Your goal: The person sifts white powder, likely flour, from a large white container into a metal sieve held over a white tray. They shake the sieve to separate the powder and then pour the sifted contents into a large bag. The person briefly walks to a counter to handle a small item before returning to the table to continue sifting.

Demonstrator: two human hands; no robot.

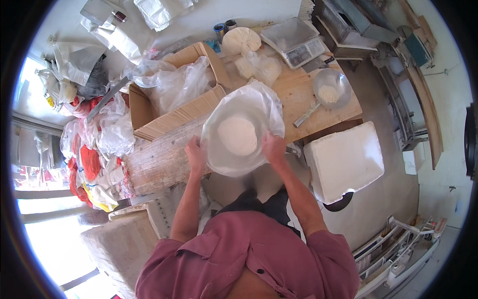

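On your table (pixel 298 94): box (pixel 181 112) left, scale (pixel 290 37) far right, scoop (pixel 341 85) near right; before you, bag (pixel 215 144) with powder (pixel 237 135) inside.

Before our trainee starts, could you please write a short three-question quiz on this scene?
1. What do the left hand and right hand both hold?
2. True or false: the cardboard box is open at the top.
3. Where is the long-handled scoop? A: in the box; B: on the wooden table; C: on the floor.

Key: 1. The rim of a plastic bag with pale powder inside. 2. True. 3. B.
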